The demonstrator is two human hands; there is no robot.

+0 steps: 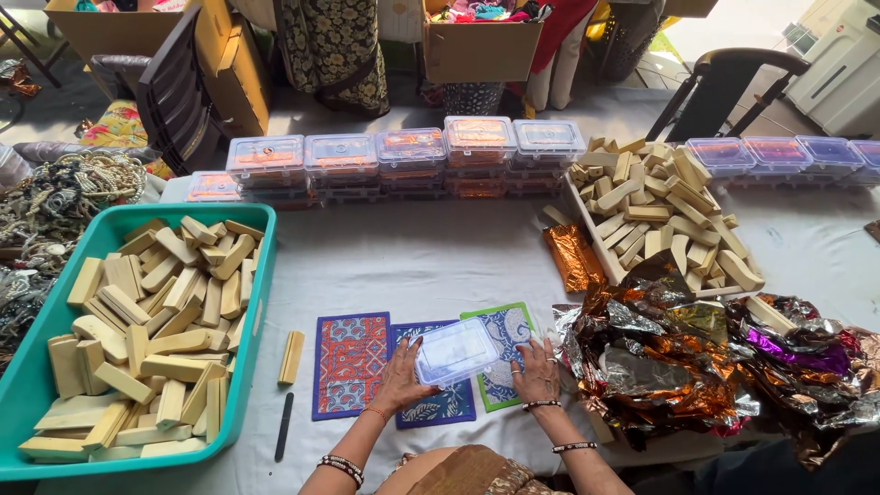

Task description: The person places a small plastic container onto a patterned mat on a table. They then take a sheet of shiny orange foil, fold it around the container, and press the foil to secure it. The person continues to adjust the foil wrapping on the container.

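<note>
While the teal tub (257, 302) of wooden blocks is sitting far left of the lid (456, 351), the left hand (401, 376) and right hand (538, 370) are pinching that clear lid's ends above patterned mats (351, 362); crumpled foil (683, 353) is lying right of it on the worktop (412, 261).
</note>
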